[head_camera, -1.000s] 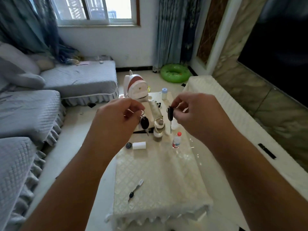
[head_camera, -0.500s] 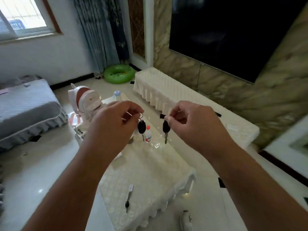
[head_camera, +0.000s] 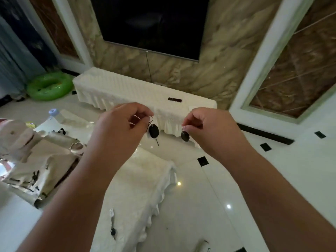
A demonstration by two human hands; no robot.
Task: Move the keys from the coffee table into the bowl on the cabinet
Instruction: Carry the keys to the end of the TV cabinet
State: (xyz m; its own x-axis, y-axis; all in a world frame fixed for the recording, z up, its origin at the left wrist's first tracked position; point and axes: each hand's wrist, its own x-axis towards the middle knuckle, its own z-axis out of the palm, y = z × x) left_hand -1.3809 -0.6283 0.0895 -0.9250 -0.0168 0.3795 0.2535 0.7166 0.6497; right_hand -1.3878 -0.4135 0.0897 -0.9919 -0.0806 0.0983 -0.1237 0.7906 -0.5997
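Observation:
My left hand point(head_camera: 120, 128) pinches the ring of a black-headed key point(head_camera: 153, 131) that dangles below my fingers. A second black-headed key point(head_camera: 185, 136) hangs from my right hand point(head_camera: 209, 130), pinched at its ring. Both hands are held up in front of me, above the floor between the coffee table point(head_camera: 131, 188) and the long cloth-covered cabinet point(head_camera: 127, 91). A third key with a white tag point(head_camera: 112, 226) lies on the coffee table near its front edge. No bowl shows in this view.
A dark remote point(head_camera: 175, 100) lies on the cabinet under the wall-mounted TV point(head_camera: 152, 24). A printed bag point(head_camera: 40, 171), a white backpack point(head_camera: 16, 137) and a bottle point(head_camera: 53, 113) crowd the table's left. A green swim ring point(head_camera: 50, 86) lies on the tiled floor.
The view has swung right from the sofas and window to the TV wall and cabinet. Both hands stay raised with their keys, now spread a little wider apart.

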